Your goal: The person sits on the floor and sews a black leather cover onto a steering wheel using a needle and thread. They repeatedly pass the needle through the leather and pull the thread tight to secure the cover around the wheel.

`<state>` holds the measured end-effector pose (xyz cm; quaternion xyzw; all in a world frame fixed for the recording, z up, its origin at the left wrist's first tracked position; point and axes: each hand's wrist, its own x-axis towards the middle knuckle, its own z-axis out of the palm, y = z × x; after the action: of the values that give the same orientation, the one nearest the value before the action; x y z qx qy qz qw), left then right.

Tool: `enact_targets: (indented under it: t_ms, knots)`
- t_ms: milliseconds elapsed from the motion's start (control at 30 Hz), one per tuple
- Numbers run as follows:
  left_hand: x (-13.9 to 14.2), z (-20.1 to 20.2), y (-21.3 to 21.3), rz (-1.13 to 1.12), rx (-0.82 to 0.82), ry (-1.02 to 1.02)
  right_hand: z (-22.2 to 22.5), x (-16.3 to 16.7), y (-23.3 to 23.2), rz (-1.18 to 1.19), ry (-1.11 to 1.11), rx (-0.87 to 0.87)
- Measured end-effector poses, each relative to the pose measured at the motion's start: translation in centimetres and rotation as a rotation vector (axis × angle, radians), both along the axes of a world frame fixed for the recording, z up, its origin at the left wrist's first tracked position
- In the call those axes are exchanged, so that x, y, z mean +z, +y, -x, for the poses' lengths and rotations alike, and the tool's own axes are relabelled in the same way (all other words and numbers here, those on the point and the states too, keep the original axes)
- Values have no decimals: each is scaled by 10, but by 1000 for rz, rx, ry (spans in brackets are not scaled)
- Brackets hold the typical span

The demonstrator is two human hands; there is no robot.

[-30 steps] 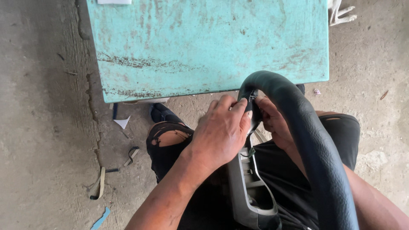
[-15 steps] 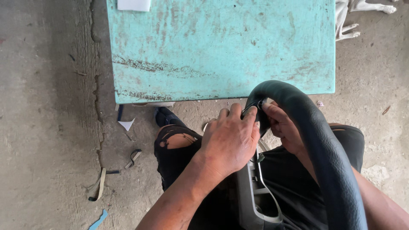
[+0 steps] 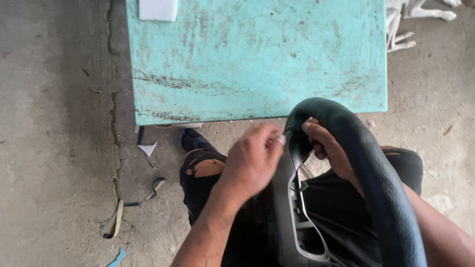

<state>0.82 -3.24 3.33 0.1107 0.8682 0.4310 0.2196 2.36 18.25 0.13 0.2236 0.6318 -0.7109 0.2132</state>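
A steering wheel stands on the person's lap, its black rim arching from the 12 o'clock top near the bench edge down to 5 o'clock, with a grey spoke running down the middle. The left hand sits at the wheel's 10 o'clock side, its grip pinched closed, fingertips just at the inner rim, seemingly on a thin dark thread; what it pinches is too small to tell for sure. The right hand reaches from behind the rim, its grip closed on the inner edge near the top, thumb pressed to the cover. The turquoise bench, worn and scratched, fills the upper view at 12 o'clock. A white block lies at its 11 o'clock corner. Strap scraps lie on the concrete floor at 8 o'clock.
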Motion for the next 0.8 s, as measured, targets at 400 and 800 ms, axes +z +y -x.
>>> enact_targets:
  t_ms: [400, 800]
  knots:
    - [-60, 27, 5, -387, 54, -274, -5, 3, 12, -148, -34, 103]
    - [-90, 20, 12, -679, 137, -385, 12, 18, 10, -221, -132, 190]
